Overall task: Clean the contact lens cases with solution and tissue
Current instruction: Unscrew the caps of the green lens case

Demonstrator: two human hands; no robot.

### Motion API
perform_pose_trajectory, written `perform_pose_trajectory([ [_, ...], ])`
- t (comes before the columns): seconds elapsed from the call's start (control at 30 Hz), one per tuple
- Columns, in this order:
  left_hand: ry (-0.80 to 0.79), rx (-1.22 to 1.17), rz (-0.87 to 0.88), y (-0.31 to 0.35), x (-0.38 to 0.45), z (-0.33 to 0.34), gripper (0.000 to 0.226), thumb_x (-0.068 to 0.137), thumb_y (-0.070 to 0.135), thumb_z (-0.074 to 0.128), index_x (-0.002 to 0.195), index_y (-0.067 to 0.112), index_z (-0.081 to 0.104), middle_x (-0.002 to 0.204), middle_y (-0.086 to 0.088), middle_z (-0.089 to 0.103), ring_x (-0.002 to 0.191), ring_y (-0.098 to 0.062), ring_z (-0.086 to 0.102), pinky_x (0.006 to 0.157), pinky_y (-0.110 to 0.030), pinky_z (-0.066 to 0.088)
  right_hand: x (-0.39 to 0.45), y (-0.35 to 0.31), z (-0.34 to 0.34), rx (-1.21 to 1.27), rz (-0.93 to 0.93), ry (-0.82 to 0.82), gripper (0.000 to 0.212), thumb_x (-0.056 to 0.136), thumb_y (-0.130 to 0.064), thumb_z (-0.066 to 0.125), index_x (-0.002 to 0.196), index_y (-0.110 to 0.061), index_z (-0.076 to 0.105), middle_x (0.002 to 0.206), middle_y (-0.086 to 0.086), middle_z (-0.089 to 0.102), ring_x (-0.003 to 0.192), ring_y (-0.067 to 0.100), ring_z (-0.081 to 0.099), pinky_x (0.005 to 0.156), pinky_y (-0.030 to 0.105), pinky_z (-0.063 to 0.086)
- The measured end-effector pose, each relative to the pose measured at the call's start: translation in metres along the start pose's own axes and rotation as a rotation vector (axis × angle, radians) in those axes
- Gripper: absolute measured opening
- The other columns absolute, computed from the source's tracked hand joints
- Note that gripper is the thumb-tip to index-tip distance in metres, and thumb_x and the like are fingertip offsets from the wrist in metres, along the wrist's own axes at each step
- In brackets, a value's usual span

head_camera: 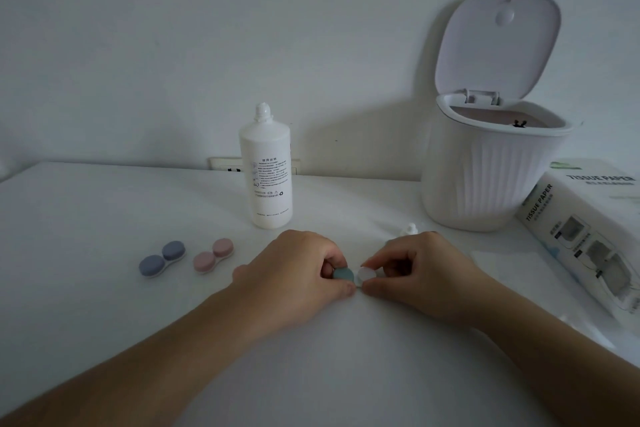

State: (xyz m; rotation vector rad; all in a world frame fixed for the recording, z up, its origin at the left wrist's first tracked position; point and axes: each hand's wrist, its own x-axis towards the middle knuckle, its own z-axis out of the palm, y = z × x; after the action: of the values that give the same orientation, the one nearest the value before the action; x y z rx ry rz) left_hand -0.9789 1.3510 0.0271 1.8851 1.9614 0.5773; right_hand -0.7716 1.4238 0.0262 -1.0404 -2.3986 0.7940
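I count three lens cases: blue [162,259], pink [213,255], green [353,276]. One solution bottle [266,170], one bin [485,170], one tissue box [588,239]. Two hands: left [298,267], right [422,270].

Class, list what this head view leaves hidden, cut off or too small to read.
- Lens case in both hands: mostly covered by fingers.
- Small white cap: its base hidden behind the right hand.
- Solution bottle print: too small.
- Tissue paper box: cut by right edge.

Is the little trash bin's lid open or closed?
Open. The bin's lid is tipped up and back on its hinge, so you can see inside.
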Motion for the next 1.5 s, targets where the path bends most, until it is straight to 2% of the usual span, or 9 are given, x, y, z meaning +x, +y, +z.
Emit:
perform_pose_trajectory([
  [0.23, 0.014, -0.008, -0.039, 0.011, -0.004, -0.002, 0.045, 0.051, 0.082, 0.049, 0.072, 0.045, 0.062, 0.077, 0.021, 0.062, 0.077, -0.006, 0.063, 0.078, -0.048, 0.059, -0.001, 0.001, 0.001, 0.002, 0.002, 0.025, 0.018, 0.071, -0.049, 0.081, 0.083, -0.038, 0.076, 0.072, -0.009, 0.066, 0.054, -0.001, 0.051, 0.056, 0.011, 0.040],
  [0.43, 0.028, -0.023, -0.064, 0.010, -0.004, -0.004, 0.045, 0.057, 0.076, 0.069, 0.082, 0.039, 0.068, 0.079, 0.020, 0.064, 0.079, -0.004, 0.062, 0.081, -0.046, 0.058, 0.000, 0.001, 0.001, 0.011, 0.012, 0.018, 0.018, 0.072, -0.047, 0.081, 0.085, -0.035, 0.077, 0.062, -0.009, 0.060, 0.052, 0.000, 0.049, 0.057, 0.008, 0.039],
  [0.63, -0.007, 0.069, 0.101, 0.004, -0.003, -0.011, 0.049, 0.075, 0.052, 0.080, 0.120, 0.044, 0.062, 0.096, 0.033, 0.057, 0.084, 0.013, 0.053, 0.067, -0.006, 0.039, 0.001, 0.001, 0.001, -0.004, 0.011, 0.010, 0.017, 0.073, -0.046, 0.081, 0.087, -0.037, 0.077, 0.060, -0.017, 0.058, 0.054, 0.001, 0.050, 0.055, 0.014, 0.039],
  [0.9, 0.033, 0.034, 0.130, 0.002, -0.006, -0.009, 0.023, 0.081, 0.033, 0.072, 0.100, 0.047, 0.068, 0.089, 0.045, 0.056, 0.079, 0.018, 0.054, 0.064, 0.009, 0.028, 0.001, 0.005, 0.001, 0.005, -0.004, 0.007, 0.015, 0.073, -0.044, 0.083, 0.085, -0.039, 0.076, 0.061, -0.017, 0.058, 0.053, 0.000, 0.050, 0.054, 0.013, 0.040],
  [1.03, -0.031, 0.060, 0.208, 0.003, 0.000, -0.008, 0.046, 0.078, 0.051, 0.076, 0.121, 0.045, 0.061, 0.107, 0.035, 0.055, 0.095, 0.015, 0.051, 0.071, -0.007, 0.040, 0.002, 0.006, 0.000, 0.010, 0.000, 0.004, 0.018, 0.072, -0.047, 0.082, 0.087, -0.038, 0.076, 0.061, -0.017, 0.058, 0.053, 0.000, 0.051, 0.055, 0.012, 0.040],
  [1.1, -0.063, 0.008, 0.248, 0.001, 0.001, -0.006, 0.055, 0.080, 0.039, 0.076, 0.131, 0.043, 0.058, 0.119, 0.029, 0.057, 0.102, 0.008, 0.055, 0.082, -0.012, 0.045, 0.002, 0.005, 0.000, 0.016, 0.001, -0.004, 0.018, 0.072, -0.048, 0.082, 0.086, -0.038, 0.076, 0.061, -0.018, 0.058, 0.053, 0.000, 0.050, 0.055, 0.013, 0.040],
  [1.23, -0.015, -0.032, 0.261, -0.002, 0.000, -0.003, 0.051, 0.080, 0.029, 0.068, 0.123, 0.052, 0.054, 0.106, 0.031, 0.064, 0.097, 0.004, 0.059, 0.081, -0.015, 0.047, 0.002, 0.005, 0.000, 0.012, -0.001, -0.014, 0.014, 0.074, -0.045, 0.082, 0.085, -0.040, 0.074, 0.060, -0.018, 0.057, 0.053, 0.001, 0.049, 0.056, 0.012, 0.040],
  [1.43, -0.022, 0.130, 0.280, 0.002, 0.004, -0.005, 0.056, 0.072, 0.069, 0.063, 0.123, 0.047, 0.054, 0.103, 0.029, 0.055, 0.100, 0.006, 0.052, 0.083, -0.021, 0.048, 0.002, 0.005, 0.000, 0.017, 0.002, -0.008, 0.016, 0.073, -0.045, 0.082, 0.086, -0.039, 0.076, 0.062, -0.017, 0.058, 0.054, 0.000, 0.051, 0.057, 0.011, 0.041],
  [1.5, -0.039, 0.096, 0.292, 0.003, 0.003, -0.007, 0.057, 0.073, 0.056, 0.064, 0.127, 0.051, 0.049, 0.109, 0.037, 0.054, 0.105, 0.008, 0.052, 0.083, -0.012, 0.044, 0.002, 0.006, 0.000, 0.018, 0.005, -0.012, 0.016, 0.072, -0.046, 0.082, 0.085, -0.040, 0.075, 0.062, -0.019, 0.058, 0.054, -0.001, 0.051, 0.056, 0.012, 0.040],
])
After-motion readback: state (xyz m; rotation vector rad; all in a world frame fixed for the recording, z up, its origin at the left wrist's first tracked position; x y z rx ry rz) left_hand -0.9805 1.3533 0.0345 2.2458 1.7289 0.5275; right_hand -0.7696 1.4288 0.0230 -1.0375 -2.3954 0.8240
